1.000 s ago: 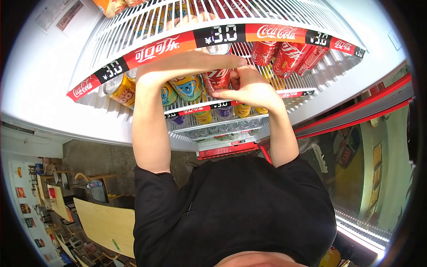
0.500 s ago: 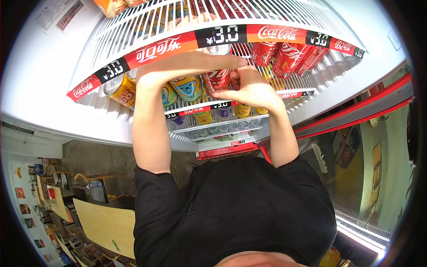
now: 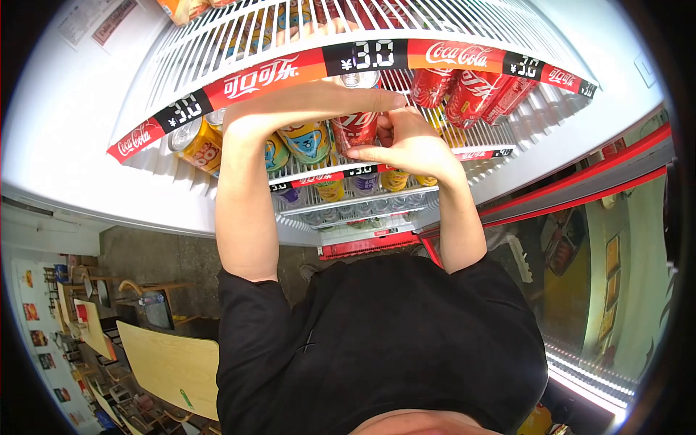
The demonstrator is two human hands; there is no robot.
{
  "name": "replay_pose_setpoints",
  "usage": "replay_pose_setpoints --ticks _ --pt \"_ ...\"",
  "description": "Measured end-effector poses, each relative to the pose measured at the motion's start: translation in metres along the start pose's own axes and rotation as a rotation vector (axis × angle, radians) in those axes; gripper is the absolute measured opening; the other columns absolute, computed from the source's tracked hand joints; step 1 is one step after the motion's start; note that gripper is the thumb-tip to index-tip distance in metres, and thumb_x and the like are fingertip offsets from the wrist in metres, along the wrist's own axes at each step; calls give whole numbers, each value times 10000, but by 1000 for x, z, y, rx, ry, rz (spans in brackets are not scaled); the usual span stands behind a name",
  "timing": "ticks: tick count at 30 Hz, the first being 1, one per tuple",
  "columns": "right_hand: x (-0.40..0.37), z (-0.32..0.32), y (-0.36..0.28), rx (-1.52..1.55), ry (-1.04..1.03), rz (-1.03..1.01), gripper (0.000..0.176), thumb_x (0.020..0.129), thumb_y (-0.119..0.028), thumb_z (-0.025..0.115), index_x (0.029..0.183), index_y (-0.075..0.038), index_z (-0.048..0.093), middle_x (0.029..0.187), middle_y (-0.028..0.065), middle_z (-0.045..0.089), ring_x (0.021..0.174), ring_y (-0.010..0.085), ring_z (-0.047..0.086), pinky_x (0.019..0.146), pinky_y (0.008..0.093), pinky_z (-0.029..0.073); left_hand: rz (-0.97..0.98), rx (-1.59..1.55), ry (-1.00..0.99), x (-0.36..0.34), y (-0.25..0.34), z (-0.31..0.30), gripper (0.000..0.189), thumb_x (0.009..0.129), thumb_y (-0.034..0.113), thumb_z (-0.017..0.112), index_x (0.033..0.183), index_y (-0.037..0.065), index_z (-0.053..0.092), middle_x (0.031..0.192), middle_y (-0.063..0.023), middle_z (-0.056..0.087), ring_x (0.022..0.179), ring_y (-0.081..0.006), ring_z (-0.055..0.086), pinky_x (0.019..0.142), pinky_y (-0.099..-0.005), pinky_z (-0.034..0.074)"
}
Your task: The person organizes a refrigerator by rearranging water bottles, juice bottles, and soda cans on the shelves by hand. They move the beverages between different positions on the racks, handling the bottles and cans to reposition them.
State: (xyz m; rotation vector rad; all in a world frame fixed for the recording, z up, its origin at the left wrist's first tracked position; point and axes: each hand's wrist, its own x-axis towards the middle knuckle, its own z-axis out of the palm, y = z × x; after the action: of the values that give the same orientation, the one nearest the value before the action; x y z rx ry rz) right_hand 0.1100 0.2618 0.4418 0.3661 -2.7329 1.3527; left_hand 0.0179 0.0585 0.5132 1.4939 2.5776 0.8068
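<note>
A red Coca-Cola can [image 3: 355, 130] stands at the front of the upper wire shelf, partly covered by my hands. My right hand [image 3: 417, 145] is closed on it from the right, thumb low on its front. My left hand [image 3: 312, 105] hooks round from the left, its thumb stretched across the front of the can to touch my right hand. Its other fingers show faintly through the wires above, behind the price strip [image 3: 268, 76], curled round the back. Just left of the red can is a yellow-and-blue can [image 3: 306, 141] with a cartoon face.
More red Coca-Cola cans [image 3: 471, 94] stand at right. Orange cans [image 3: 196, 141] are at left behind my arm. Lower shelves [image 3: 348, 206] hold several drinks. The overhead wire shelf [image 3: 406, 25] hangs over my hands. The red-edged cooler door [image 3: 580, 196] is open at right; wooden tables [image 3: 167, 359] stand behind me at left.
Both hands keep their places around the red can. The view has shifted very slightly, and the price displays read more clearly.
</note>
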Motion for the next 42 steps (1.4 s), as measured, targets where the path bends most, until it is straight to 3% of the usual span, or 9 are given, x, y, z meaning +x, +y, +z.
replay_pose_setpoints --ticks 16,18,19,21,26,32,42 --pt "-1 0 -2 15 14 -2 580 713 -485 901 634 -17 566 571 54 531 543 167 513 541 347 415 -14 -16 -37 -2 3 0 412 1027 274 522 1393 101 445 1378 -73 505 1252 -206 541 1060 -333 445" --pt "-1 -2 -3 -11 -8 15 599 716 -489 895 858 -19 552 627 65 581 582 187 561 575 355 448 -15 -18 -40 -2 3 0 409 1026 276 523 1389 100 448 1372 -74 508 1249 -207 542 1058 -333 447" --pt "-1 -5 -7 -50 -38 40 690 722 -492 889 1087 -19 545 685 77 634 623 207 612 609 361 481 -17 -17 -39 -2 2 0 408 1026 277 524 1386 100 449 1370 -74 509 1247 -208 543 1057 -334 447" --pt "-1 -8 -8 -87 -56 74 820 721 -483 884 1303 -21 540 746 88 688 665 231 662 646 373 517 -17 -16 -38 -2 2 0 405 1026 279 525 1382 99 452 1365 -75 512 1244 -209 545 1055 -334 448" --pt "-4 1 5 -84 110 57 738 677 -422 882 1200 -23 548 722 93 671 674 264 665 657 403 526 -14 -16 -43 -3 2 0 399 1025 284 528 1371 98 459 1351 -77 519 1236 -211 549 1050 -335 451" --pt "-3 3 8 -40 184 72 679 659 -378 861 1133 -22 529 683 114 648 696 320 686 664 424 528 -14 -14 -46 0 2 2 392 1023 289 532 1358 96 467 1335 -79 527 1226 -214 554 1044 -336 454" --pt "-4 1 4 -102 209 70 644 681 -416 867 1054 -11 533 665 116 660 677 327 703 655 425 540 -9 0 -51 1 2 3 381 1021 299 538 1337 92 480 1309 -83 541 1210 -220 562 1033 -338 459"
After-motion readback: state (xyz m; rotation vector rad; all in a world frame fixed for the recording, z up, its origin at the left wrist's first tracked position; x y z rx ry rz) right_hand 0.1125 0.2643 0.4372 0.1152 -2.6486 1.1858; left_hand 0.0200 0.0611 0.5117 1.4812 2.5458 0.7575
